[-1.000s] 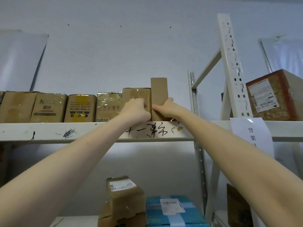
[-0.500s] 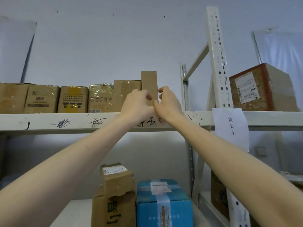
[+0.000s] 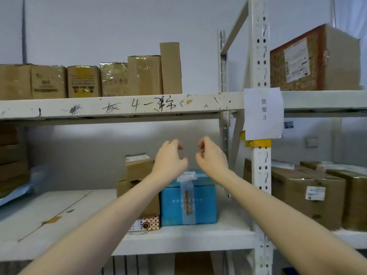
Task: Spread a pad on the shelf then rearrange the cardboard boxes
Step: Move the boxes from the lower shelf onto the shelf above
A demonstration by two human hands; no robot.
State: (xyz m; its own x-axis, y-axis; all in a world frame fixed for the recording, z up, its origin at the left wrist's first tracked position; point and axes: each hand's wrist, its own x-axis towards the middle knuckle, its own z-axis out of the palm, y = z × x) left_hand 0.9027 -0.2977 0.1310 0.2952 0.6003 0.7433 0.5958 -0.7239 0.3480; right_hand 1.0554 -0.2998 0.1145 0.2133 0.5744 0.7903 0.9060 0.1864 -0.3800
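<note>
Cardboard boxes stand in a tight brown row along the front edge of the white upper metal shelf, side touching side, and the tall narrow plain one closes the row at its right end, upright. Right of it, bare shelf runs to the perforated white upright post, so there's open room at that end. Both hands hang in mid-air under the shelf beam, holding nothing: the left hand and right hand sit close together, fingers loosely curled and apart. Below them, on the white lower shelf board, a bright blue taped carton sits beside a brown cardboard parcel, with plenty of bare board on the left. A white paper sign hangs on the post, against a plain grey wall.
</note>
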